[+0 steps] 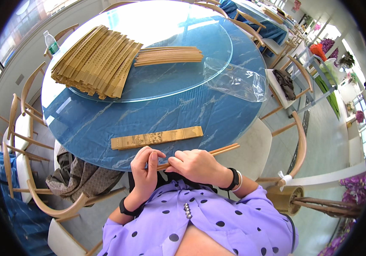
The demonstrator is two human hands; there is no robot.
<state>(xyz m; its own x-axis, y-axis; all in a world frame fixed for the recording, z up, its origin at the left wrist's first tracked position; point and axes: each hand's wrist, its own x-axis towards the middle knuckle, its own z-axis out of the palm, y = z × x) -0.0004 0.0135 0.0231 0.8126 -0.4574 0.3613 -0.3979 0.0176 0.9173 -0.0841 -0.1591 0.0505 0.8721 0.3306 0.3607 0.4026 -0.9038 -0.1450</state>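
A pair of wooden chopsticks (225, 149) lies across the near edge of the table, slanting up to the right. My right hand (202, 165) is closed around them near their middle. My left hand (145, 168) has its fingers curled at their left end, which is partly hidden by the thumb. Just beyond my hands lies a short pile of flat tan paper chopstick sleeves (157, 137) with dark print. Farther off, a large fanned heap of the same sleeves (95, 62) rests at the left, and a bundle of chopsticks (168, 56) lies to its right.
The round table has a blue marbled cloth (106, 128) and a clear glass turntable (178, 87). An open clear plastic bag (238, 81) lies at the right. A plastic bottle (51, 42) stands at the far left. Wooden chairs (300, 145) surround the table, one with a patterned bag (80, 179).
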